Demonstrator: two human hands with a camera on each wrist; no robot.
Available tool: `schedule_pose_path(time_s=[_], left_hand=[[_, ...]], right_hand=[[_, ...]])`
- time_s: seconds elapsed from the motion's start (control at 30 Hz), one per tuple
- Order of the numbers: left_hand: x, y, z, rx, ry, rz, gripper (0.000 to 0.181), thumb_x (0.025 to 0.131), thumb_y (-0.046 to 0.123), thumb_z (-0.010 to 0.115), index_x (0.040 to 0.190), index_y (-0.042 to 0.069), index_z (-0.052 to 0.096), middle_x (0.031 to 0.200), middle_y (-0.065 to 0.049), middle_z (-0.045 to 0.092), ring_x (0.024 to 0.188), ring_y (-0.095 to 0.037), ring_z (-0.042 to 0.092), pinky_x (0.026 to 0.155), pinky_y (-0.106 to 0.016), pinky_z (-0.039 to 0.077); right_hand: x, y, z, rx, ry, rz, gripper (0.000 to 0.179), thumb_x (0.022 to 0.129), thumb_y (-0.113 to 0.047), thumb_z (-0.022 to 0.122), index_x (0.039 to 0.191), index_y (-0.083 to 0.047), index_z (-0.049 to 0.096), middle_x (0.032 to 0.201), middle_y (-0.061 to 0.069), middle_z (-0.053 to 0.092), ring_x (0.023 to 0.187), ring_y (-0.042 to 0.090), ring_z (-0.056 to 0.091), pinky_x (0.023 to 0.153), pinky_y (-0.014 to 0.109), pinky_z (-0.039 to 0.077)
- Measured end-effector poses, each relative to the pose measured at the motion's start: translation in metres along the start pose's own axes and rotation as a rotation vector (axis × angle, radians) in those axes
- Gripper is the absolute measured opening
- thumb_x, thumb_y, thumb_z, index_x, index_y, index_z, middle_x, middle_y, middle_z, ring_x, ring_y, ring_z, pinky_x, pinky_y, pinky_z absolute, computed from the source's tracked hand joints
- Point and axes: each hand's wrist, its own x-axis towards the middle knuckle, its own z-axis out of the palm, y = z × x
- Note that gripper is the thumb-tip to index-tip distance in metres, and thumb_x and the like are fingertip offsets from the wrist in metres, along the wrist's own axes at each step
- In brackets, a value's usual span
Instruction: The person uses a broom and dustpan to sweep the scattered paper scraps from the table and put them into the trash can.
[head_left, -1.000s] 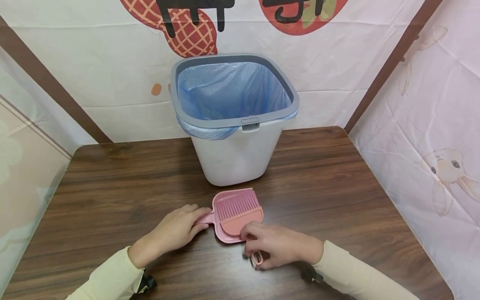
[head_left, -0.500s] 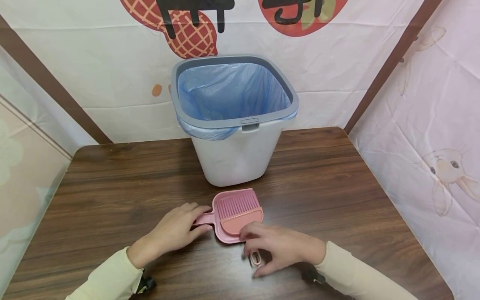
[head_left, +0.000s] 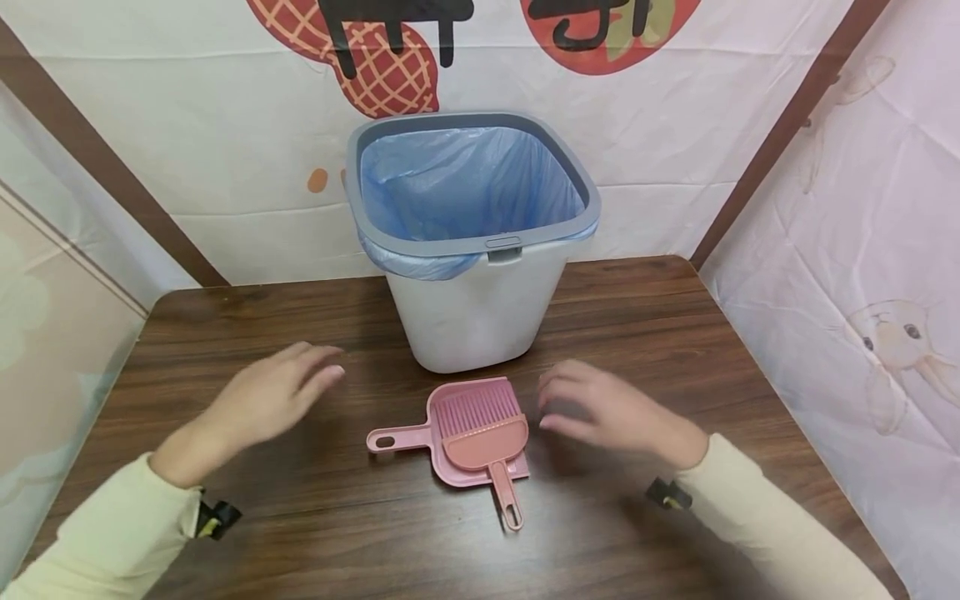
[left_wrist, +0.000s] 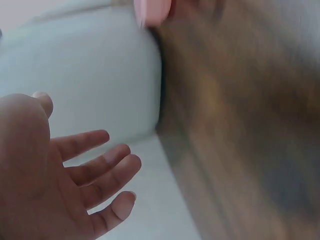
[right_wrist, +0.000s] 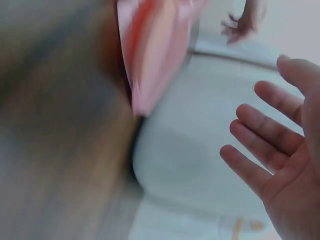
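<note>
A pink dustpan [head_left: 442, 465] lies on the table, its handle pointing left. On top of it rests a small brush [head_left: 483, 444] with pink bristles and a salmon body, the handle angled toward the front. My left hand [head_left: 258, 408] hovers to the left of the dustpan handle, holding nothing, fingers spread in the left wrist view. To the right of the dustpan, my right hand [head_left: 611, 412] is raised, apart from both tools; its fingers look loose in the right wrist view and nothing is in them.
Behind the dustpan stands a white trash bin [head_left: 476, 317] with a grey rim and a blue liner bag [head_left: 472, 183] inside. The brown wooden table [head_left: 300, 525] meets printed cloth walls [head_left: 645, 167] at the back and sides.
My left hand has let go of the dustpan handle and moved up and left. My right hand has left the brush and moved up and right. Both tools stayed in place.
</note>
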Motion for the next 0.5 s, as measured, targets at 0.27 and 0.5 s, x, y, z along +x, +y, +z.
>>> schedule_pose_path(time_s=[0.27,0.5], left_hand=[[0.024,-0.049,-0.045,0.036,0.031,-0.070,0.053,0.110,0.038,0.043,0.140,-0.005,0.053,0.133,-0.032,0.057,0.122,-0.051,0.053,0.099,-0.069,0.040],[0.046,-0.087,-0.069,0.018,0.077,-0.113,0.050,0.110,0.031,0.043,0.137,-0.010,0.051,0.125,-0.036,0.056,0.117,-0.050,0.052,0.095,-0.068,0.040]], right_hand=[[0.001,0.038,-0.060,-0.060,0.066,0.285,0.007,0.094,-0.016,0.075,0.097,-0.012,0.071,0.096,-0.003,0.069,0.096,0.016,0.066,0.088,0.040,0.054],[0.004,0.072,-0.094,-0.146,0.080,0.524,0.006,0.096,-0.012,0.070,0.100,-0.007,0.070,0.101,0.009,0.073,0.099,0.030,0.068,0.085,0.050,0.053]])
